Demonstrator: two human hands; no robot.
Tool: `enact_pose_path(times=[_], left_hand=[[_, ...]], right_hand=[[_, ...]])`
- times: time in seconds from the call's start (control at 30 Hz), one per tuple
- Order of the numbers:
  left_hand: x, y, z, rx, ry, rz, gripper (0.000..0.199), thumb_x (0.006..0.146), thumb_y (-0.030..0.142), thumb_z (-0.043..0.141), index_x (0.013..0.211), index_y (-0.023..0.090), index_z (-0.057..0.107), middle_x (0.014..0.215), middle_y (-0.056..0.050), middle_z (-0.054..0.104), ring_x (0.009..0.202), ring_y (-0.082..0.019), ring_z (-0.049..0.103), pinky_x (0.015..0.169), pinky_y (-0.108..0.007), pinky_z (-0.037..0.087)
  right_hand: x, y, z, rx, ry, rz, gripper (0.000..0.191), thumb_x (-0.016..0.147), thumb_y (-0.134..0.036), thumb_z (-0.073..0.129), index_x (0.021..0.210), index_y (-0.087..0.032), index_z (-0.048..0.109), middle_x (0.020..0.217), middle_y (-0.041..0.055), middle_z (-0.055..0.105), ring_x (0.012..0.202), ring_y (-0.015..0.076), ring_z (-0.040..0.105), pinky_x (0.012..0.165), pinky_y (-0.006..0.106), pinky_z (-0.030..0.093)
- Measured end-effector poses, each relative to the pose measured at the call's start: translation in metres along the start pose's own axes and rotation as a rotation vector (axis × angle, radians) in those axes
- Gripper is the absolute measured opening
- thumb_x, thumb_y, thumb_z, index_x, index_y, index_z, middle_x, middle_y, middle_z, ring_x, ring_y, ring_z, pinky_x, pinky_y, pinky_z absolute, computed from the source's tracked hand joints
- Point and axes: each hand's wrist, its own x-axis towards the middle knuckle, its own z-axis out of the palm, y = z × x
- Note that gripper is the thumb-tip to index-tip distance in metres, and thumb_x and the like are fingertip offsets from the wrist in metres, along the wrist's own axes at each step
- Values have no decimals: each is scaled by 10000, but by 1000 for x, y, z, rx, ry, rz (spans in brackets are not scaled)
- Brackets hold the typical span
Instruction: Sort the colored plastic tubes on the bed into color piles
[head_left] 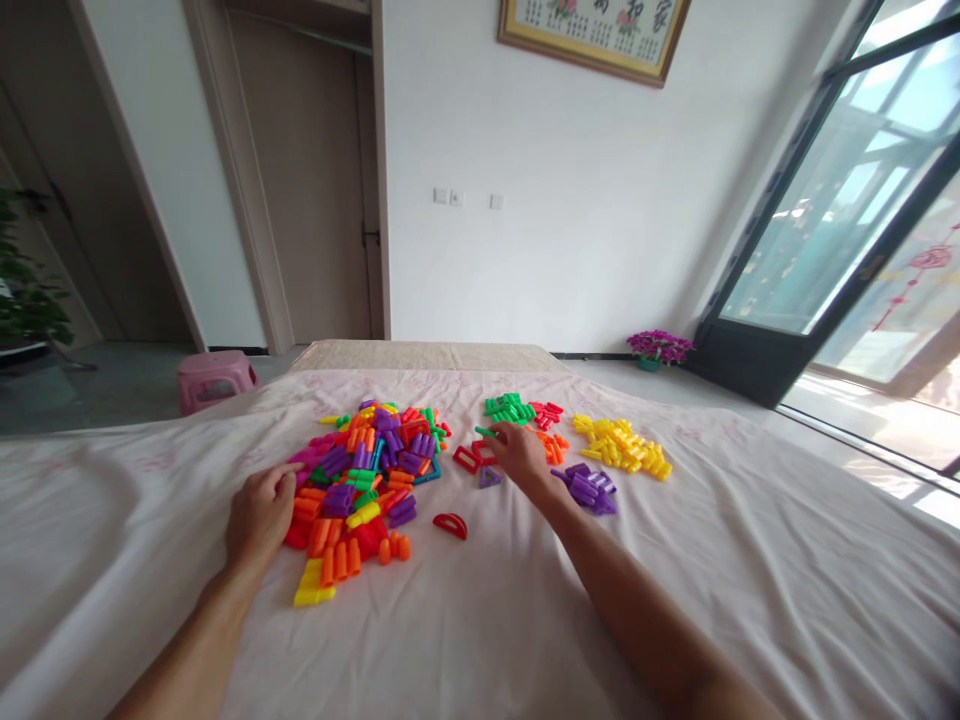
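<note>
A mixed heap of plastic building pieces [375, 455], in orange, purple, red, green, yellow and pink, lies on the left of the cloth. At its left edge my left hand [259, 512] is closed, thumb and fingertips together on a pink plastic building piece [306, 460]. My right hand [517, 457] pinches a green plastic building piece [484, 432] above the sorted piles. Under and beside that hand lie red frame pieces [466, 459] and a purple triangle [490, 477]. A red half-round piece [451, 525] rests alone between my arms.
Separate piles of green [508, 408], red [547, 414], orange [553, 446], yellow [622, 445] and purple pieces [589, 487] lie on the right. A wrinkled pale cloth [480, 640] covers the surface. A pink stool [216, 380] stands beyond it at left.
</note>
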Motion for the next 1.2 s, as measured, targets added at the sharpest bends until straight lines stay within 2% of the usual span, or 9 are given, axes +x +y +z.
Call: enact_pose_path(times=[0.17, 0.3, 0.4, 0.5, 0.6, 0.7, 0.83, 1.0, 1.2], left_hand=[[-1, 1, -2, -4, -8, -9, 447, 932, 365, 389, 1133, 180, 743, 1199, -130, 707, 1125, -292, 639, 994, -400, 477], [-1, 1, -2, 5, -5, -6, 455, 933, 371, 384, 1135, 179, 744, 1196, -134, 706, 1118, -294, 641, 995, -402, 475], [0, 1, -1, 6, 6, 6, 452, 927, 360, 386, 1121, 173, 749, 1178, -135, 713, 1119, -289, 640, 1011, -399, 467], [0, 2, 0, 0, 14, 15, 452, 921, 355, 388, 1117, 168, 750, 1160, -133, 719, 1111, -283, 639, 1005, -388, 470], [-1, 3, 0, -5, 16, 21, 457, 917, 361, 387, 1117, 166, 748, 1149, -132, 720, 1100, -280, 641, 993, -379, 478], [-1, 3, -2, -15, 16, 23, 459, 915, 361, 384, 1114, 166, 749, 1141, -131, 721, 1100, -278, 640, 991, -373, 476], [-2, 4, -3, -12, 13, 24, 460, 915, 351, 381, 1112, 158, 749, 1143, -135, 721, 1110, -278, 633, 998, -373, 467], [-2, 7, -4, -9, 12, 17, 469, 916, 354, 379, 1121, 154, 750, 1146, -135, 721, 1106, -277, 633, 1004, -370, 463], [-2, 5, -3, 3, -2, 14, 467, 925, 361, 376, 1135, 162, 743, 1170, -133, 716, 1124, -278, 632, 1012, -371, 460]], right_hand=[[34, 20, 4, -1, 80, 151, 325, 901, -251, 569, 1183, -211, 727, 1063, 83, 762, 988, 247, 689, 794, 312, 481], [27, 16, 19, 111, 66, 113, 323, 892, -214, 570, 1173, -214, 728, 1068, 73, 767, 983, 237, 706, 829, 324, 508], [5, -1, 31, 200, -6, -28, 250, 894, -221, 588, 1078, -230, 757, 1023, 43, 775, 938, 209, 712, 812, 298, 515], [-20, -28, 36, 225, -106, -297, 195, 917, -246, 602, 1023, -240, 766, 1024, 36, 769, 949, 189, 692, 853, 285, 495], [-42, -57, 36, 183, -199, -555, 197, 919, -307, 653, 1081, -245, 746, 1055, 49, 749, 996, 192, 654, 905, 298, 461], [-54, -76, 38, 78, -252, -662, 266, 897, -357, 695, 1143, -257, 712, 1100, 63, 724, 1039, 212, 613, 902, 317, 443], [-58, -83, 46, 13, -289, -637, 301, 845, -340, 758, 1116, -231, 688, 1066, 59, 722, 1037, 221, 606, 877, 310, 437], [-57, -77, 52, 81, -279, -626, 229, 820, -292, 786, 995, -195, 676, 994, 47, 722, 952, 196, 619, 820, 282, 435], [-48, -72, 32, 185, -222, -566, 166, 861, -295, 753, 982, -196, 695, 959, 38, 725, 929, 176, 638, 822, 263, 436]])
